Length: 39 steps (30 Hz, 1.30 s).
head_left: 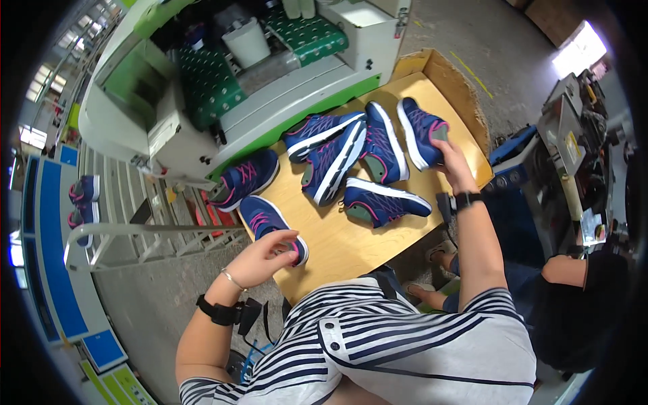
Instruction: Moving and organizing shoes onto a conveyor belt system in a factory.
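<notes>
Several navy sneakers with pink laces and white soles lie on a light wooden tabletop [337, 253]. My right hand [455, 164] closes on the heel of the far-right sneaker [420, 131], its thumb side at the collar. At the left, my left hand [264, 258] is over the heel of the nearest sneaker [262, 216], with thumb and fingers apart; whether they touch it I cannot tell. Between my hands, a sneaker on its side [385, 204] lies below a tilted sneaker [386, 145] and a sole-showing sneaker [334, 165]. Another sneaker [248, 177] stands upright at the table's left edge.
Beyond the table stands a white and green machine [297, 98] with a dotted green belt [307, 34]. Cardboard [459, 94] lines the far-right edge. A metal rack [135, 236] with more shoes [84, 191] is at left. A person in black [584, 310] sits close at right.
</notes>
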### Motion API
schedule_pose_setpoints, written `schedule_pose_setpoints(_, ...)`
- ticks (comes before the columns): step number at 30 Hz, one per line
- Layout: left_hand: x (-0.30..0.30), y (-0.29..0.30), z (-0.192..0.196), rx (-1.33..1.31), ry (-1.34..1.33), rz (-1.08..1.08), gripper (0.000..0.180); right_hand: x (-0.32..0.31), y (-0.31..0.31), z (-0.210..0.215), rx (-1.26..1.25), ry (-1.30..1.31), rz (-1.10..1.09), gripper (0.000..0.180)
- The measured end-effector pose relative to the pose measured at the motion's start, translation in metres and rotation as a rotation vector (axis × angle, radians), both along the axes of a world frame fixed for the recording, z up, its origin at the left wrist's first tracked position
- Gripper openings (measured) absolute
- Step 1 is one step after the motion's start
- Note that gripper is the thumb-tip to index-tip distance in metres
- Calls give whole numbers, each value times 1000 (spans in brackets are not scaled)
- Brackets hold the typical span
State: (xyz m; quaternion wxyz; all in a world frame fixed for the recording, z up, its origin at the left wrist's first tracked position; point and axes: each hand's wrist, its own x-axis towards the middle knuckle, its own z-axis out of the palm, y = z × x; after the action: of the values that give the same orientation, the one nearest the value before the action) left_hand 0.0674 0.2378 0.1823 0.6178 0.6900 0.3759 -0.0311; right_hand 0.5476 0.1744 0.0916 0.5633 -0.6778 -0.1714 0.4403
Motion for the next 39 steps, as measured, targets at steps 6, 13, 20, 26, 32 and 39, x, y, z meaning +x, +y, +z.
schedule_pose_setpoints(6, -6, 1, -8, -250, -393, 296, 82, -137, -8, 70, 463, -38, 82, 50)
schedule_pose_setpoints(13, -61, -4, -2, -489, -845, 741, 95, -288, 14, 13, 381, -479, 1000, 102)
schedule_pose_setpoints(20, -106, -31, 4, -721, -884, 764, 94, -330, 13, -39, 373, -362, 940, 85)
schedule_pose_setpoints(26, -44, 50, 18, -683, -916, 556, 96, -237, 34, 32, 115, 354, 545, 56)
schedule_pose_setpoints(32, 65, 263, 68, -558, -1169, 591, 82, -165, 103, 139, 505, 28, 235, 55)
schedule_pose_setpoints(39, 62, 383, 48, -401, -1121, 1156, 38, -128, 352, 164, 681, -710, 120, 56)
